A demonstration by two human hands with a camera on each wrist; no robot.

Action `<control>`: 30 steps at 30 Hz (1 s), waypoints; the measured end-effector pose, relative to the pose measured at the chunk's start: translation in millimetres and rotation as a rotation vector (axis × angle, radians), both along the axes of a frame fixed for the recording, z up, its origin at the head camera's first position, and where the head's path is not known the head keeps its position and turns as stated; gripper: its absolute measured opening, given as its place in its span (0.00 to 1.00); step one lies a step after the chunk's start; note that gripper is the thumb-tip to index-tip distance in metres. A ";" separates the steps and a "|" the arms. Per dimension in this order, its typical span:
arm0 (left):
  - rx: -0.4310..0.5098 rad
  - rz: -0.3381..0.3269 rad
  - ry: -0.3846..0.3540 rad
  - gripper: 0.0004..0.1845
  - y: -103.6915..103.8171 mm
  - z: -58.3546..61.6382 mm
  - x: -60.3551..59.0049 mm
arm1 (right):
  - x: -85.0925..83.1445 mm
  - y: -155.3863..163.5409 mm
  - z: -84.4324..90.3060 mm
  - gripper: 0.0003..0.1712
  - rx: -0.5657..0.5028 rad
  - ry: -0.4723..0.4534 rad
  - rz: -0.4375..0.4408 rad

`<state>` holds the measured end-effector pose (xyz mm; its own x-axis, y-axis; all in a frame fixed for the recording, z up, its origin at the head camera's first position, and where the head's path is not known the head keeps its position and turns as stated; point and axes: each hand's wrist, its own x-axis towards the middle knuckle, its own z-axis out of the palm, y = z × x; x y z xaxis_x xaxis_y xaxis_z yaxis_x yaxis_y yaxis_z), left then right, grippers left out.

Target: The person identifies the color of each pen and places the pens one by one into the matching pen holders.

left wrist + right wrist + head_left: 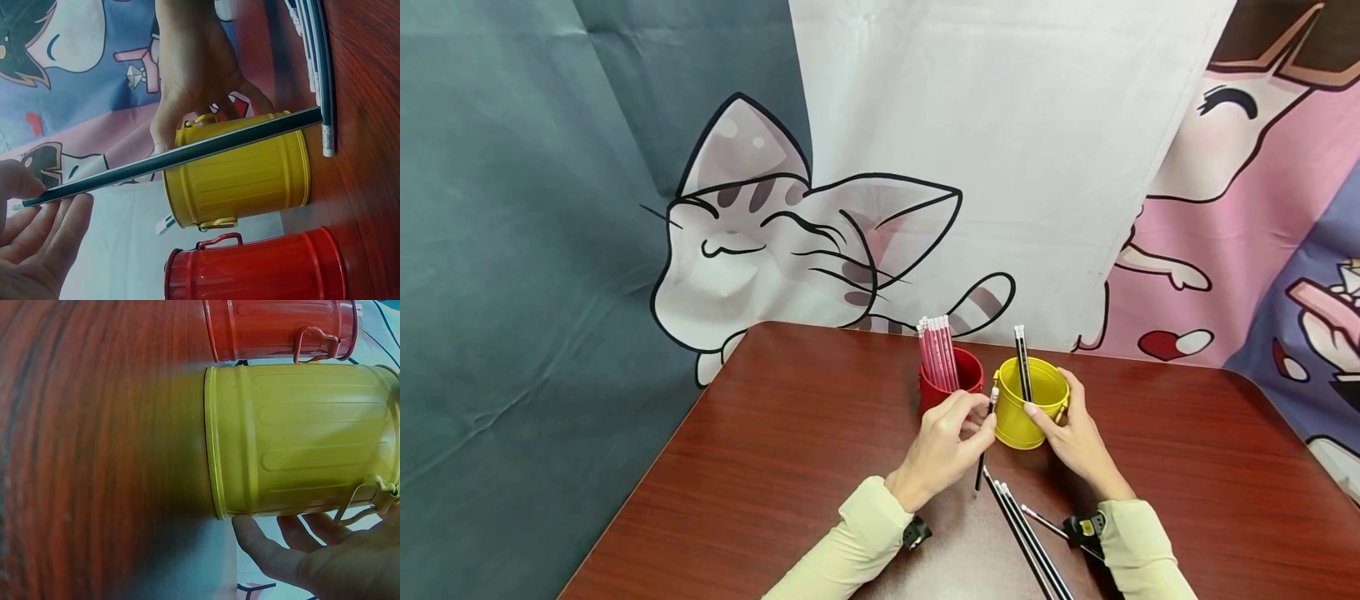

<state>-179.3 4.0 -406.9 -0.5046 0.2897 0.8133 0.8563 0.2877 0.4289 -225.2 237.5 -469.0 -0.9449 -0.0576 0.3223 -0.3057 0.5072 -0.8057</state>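
A black pencil (982,454) with a white eraser end up is pinched near its top by my left hand (947,442), in front of the two buckets. In the left wrist view the pencil (187,152) slants across the yellow bucket. My right hand (1078,433) holds the right side of the yellow bucket (1018,425), thumb at the front of the rim. Black pencils (1022,362) stand in that bucket. Left of it, a red bucket (972,371) holds a bunch of pink pencils (936,354); my left hand partly hides its front.
Several black pencils (1026,533) lie on the brown table (760,450) before the buckets. One pencil (1043,522) lies apart at an angle, partly under the right wrist camera (1084,530). A cartoon-printed cloth (1037,167) hangs behind the table.
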 end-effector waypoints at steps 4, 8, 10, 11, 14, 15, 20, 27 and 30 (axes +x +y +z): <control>0.001 -0.008 0.012 0.06 1.2 -0.2 0.2 | 0.1 0.1 0.8 0.46 -0.006 -0.006 0.007; -0.002 -0.012 0.022 0.06 2.6 -0.7 -0.1 | 0.5 -1.1 1.4 0.45 0.004 -0.006 -0.001; -0.004 -0.011 0.023 0.07 2.2 -0.8 -0.3 | 1.0 -2.2 1.8 0.45 0.015 -0.008 -0.008; -0.006 -0.010 0.024 0.07 2.0 -1.1 -0.5 | 1.3 -2.2 1.7 0.45 0.019 -0.008 -0.012; -0.012 -0.012 0.034 0.07 1.4 -0.6 -2.5 | 1.9 -1.6 2.2 0.45 0.018 -0.010 -0.014; -0.017 -0.012 0.044 0.07 1.1 0.3 -3.9 | 2.0 -1.3 2.2 0.45 0.018 -0.009 -0.015; -0.023 -0.010 0.056 0.07 -0.5 9.9 -16.0 | 2.6 -1.4 2.6 0.45 0.017 -0.008 -0.016; -0.035 0.001 0.035 0.07 1.8 27.8 -30.5 | 2.9 -2.1 0.1 0.46 0.006 -0.019 -0.008; -0.029 0.014 0.046 0.07 6.8 37.7 -34.9 | 1.4 -1.2 0.6 0.46 -0.012 -0.024 0.004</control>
